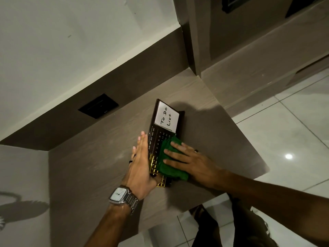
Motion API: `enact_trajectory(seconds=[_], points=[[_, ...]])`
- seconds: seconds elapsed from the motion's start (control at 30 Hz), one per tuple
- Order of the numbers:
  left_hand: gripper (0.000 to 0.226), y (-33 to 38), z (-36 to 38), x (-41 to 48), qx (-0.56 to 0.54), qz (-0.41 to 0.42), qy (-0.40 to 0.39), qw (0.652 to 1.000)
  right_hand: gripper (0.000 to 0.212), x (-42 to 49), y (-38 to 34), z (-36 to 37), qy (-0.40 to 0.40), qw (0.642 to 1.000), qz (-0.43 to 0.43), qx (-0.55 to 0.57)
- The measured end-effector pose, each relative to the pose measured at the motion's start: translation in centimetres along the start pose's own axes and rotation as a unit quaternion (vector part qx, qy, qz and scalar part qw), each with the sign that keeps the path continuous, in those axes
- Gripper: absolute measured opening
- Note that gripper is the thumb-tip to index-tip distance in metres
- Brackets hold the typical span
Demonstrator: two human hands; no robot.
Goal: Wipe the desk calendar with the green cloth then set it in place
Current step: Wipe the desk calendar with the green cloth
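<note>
brown wood-grain desk, black wall socket plate, white tiled floor, pale wall

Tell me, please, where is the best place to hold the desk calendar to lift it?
Probably by its two long edges. The desk calendar lies flat on the desk; the left hand already braces one long edge, while the right hand presses the green cloth on top.

"To Do List" on white note; AUG–DEC, numerals 2–7 on desk calendar

Left hand edge-on, right hand flat, fingers spread
</note>
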State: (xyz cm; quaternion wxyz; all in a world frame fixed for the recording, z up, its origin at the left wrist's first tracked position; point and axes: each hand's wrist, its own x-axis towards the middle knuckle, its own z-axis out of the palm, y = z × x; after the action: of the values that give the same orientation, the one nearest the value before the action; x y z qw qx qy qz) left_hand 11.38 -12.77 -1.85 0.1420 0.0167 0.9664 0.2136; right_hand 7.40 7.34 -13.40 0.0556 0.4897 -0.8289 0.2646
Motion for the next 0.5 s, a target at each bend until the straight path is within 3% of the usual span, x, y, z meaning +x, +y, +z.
enact_trajectory(seconds=[0.07, 0.23, 0.4, 0.5], points=[[0.142, 0.0, 0.1, 0.1, 0.003, 0.002, 0.002, 1.000, 0.078, 0.6, 1.1, -0.9, 0.006, 1.000, -0.007, -0.012], [0.144, -0.1, 0.1, 0.1, 0.016, 0.000, 0.005, 1.000, 0.072, 1.5, 3.9, -3.5, 0.021, 0.994, 0.106, -0.015], [0.141, -0.2, 0.2, 0.1, -0.004, 0.005, 0.008, 1.000, 0.070, 0.1, 0.4, -1.7, 0.010, 1.000, 0.004, -0.018], [0.141, -0.3, 0.2, 0.2, -0.002, 0.003, 0.012, 1.000, 0.064, 1.1, 2.3, -3.3, 0.001, 0.999, 0.010, -0.038]])
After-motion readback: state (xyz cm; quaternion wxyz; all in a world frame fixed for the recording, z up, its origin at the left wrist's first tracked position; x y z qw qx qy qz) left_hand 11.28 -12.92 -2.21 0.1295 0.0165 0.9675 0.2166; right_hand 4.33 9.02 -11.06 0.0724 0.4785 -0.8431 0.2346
